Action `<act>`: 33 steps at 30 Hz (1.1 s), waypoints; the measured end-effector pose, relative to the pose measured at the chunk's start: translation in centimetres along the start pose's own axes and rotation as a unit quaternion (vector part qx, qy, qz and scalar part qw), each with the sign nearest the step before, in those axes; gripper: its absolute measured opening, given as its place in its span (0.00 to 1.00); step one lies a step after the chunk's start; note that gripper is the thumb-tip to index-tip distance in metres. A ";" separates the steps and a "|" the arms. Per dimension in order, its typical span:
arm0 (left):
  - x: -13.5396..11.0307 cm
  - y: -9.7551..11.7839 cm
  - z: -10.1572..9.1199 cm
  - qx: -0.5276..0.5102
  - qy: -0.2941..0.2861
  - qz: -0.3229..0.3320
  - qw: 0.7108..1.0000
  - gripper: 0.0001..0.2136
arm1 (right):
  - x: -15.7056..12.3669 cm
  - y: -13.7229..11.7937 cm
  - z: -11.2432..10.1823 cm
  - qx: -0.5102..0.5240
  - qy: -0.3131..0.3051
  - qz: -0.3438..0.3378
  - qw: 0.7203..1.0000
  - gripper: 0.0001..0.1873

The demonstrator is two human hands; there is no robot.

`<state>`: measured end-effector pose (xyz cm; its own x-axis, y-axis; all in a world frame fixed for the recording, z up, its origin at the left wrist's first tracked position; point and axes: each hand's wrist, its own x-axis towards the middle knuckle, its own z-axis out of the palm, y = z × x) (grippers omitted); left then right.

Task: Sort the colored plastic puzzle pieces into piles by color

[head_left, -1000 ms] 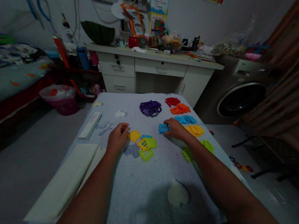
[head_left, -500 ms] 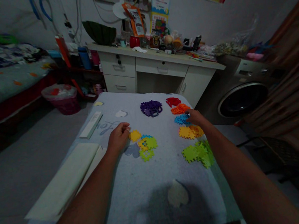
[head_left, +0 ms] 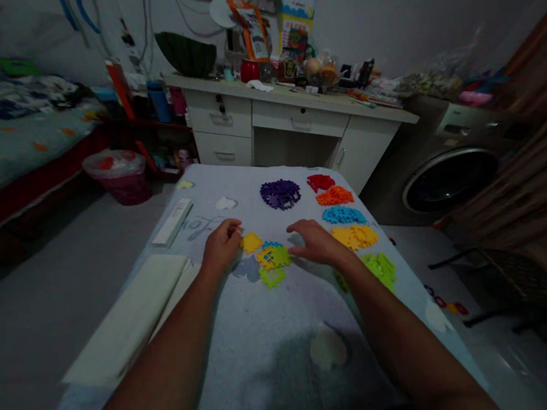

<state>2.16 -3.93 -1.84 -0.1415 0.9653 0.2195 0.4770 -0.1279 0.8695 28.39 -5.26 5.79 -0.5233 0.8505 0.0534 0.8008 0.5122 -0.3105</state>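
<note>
My left hand (head_left: 223, 245) rests on the cloth with its fingers curled in, right beside a yellow notched plastic piece (head_left: 251, 241). Whatever its fingertips may hold is hidden. Over on the other side, my right hand (head_left: 312, 241) hovers with thumb and forefinger apart and nothing visible between them. Nearest to it lies a small cluster: a green notched piece (head_left: 281, 256), a yellow piece (head_left: 263, 257), a blue piece (head_left: 271, 245) partly covered, and a green ring-like piece (head_left: 272, 277).
Piles of purple (head_left: 280, 194), red (head_left: 319, 182), orange (head_left: 334, 195), blue (head_left: 343, 215), yellow (head_left: 356, 237) and green pieces (head_left: 380, 270) lie along the far and right sides. A white box (head_left: 172, 223) and folded cloth (head_left: 130, 321) occupy the left edge. Beyond stands a desk (head_left: 222, 117).
My right hand has come left from the blue pile to beside the middle cluster, and its fingers are spread. My left hand stays by the yellow piece. The view has shifted slightly.
</note>
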 end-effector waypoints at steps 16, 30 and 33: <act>0.0 0.1 0.1 0.000 0.011 0.002 1.000 0.12 | -0.8 -2.2 2.6 0.049 -0.027 -0.013 0.998 0.29; 0.1 -0.2 0.1 0.009 0.007 0.007 1.000 0.13 | -8.2 3.3 -3.6 0.024 0.017 0.068 0.997 0.29; 0.2 -0.5 0.1 0.012 0.006 0.008 1.000 0.13 | -10.3 4.7 -4.7 0.006 -0.006 0.099 0.995 0.27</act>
<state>2.02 -3.66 -2.25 -0.1445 0.9601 0.2394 0.5003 -0.1378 0.8548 38.94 -11.04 8.20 -0.3591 0.9330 -0.0222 0.8853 0.3330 -0.3245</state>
